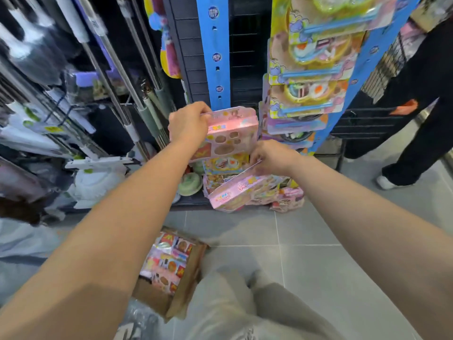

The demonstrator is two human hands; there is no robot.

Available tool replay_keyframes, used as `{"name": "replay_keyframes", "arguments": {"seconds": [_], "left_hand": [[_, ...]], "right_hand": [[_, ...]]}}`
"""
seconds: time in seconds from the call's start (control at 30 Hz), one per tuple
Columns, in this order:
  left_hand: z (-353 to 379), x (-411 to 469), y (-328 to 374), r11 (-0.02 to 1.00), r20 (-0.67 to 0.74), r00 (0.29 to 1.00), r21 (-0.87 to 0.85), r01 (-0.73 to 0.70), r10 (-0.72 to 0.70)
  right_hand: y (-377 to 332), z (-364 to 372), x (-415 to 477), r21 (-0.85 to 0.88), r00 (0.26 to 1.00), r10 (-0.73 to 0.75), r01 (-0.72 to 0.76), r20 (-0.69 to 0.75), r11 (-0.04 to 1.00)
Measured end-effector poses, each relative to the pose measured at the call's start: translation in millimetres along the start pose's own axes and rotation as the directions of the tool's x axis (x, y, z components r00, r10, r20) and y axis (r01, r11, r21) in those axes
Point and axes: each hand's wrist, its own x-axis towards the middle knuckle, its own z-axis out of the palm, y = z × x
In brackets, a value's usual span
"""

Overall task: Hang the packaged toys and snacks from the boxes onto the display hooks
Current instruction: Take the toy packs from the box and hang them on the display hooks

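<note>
My left hand point(187, 123) grips the top left corner of a pink packaged toy point(229, 134), held upright against the foot of the blue display strip point(213, 52). My right hand point(272, 157) pinches the upper edge of a second pink packaged toy point(241, 192), tilted low in front of the rack. More toy packs point(226, 164) hang between the two. On the right blue strip several yellow and purple food-toy packs point(308, 72) hang in a column. A cardboard box point(171, 268) with several more packs sits on the floor by my knee.
Mops and metal poles point(117, 77) fill the rack to the left. A person in black trousers point(414, 133) stands at the right. Grey tiled floor point(318, 253) spreads in front. More pink packs point(288, 200) lie at the rack's base. My grey trouser legs point(235, 298) are below.
</note>
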Motion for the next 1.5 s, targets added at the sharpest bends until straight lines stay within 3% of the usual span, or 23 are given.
{"name": "replay_keyframes", "arguments": {"seconds": [0.17, 0.43, 0.8, 1.5], "left_hand": [[9, 19, 11, 0.992, -0.038, 0.993, -0.066, 0.108, -0.11], [17, 45, 28, 0.991, -0.01, 1.0, 0.13, -0.014, 0.015], [32, 48, 32, 0.965, -0.026, 0.999, 0.261, 0.031, -0.025], [18, 48, 41, 0.981, 0.113, 0.98, 0.123, 0.15, -0.164]], "right_hand": [[10, -2, 13, 0.04, 0.999, 0.029, -0.029, 0.013, 0.999], [13, -9, 40, 0.045, 0.997, 0.067, -0.068, 0.024, 0.997], [8, -10, 69, 0.09, 0.989, 0.14, -0.136, -0.039, 0.987], [-4, 0, 66, 0.067, 0.967, 0.209, -0.201, -0.145, 0.977]]}}
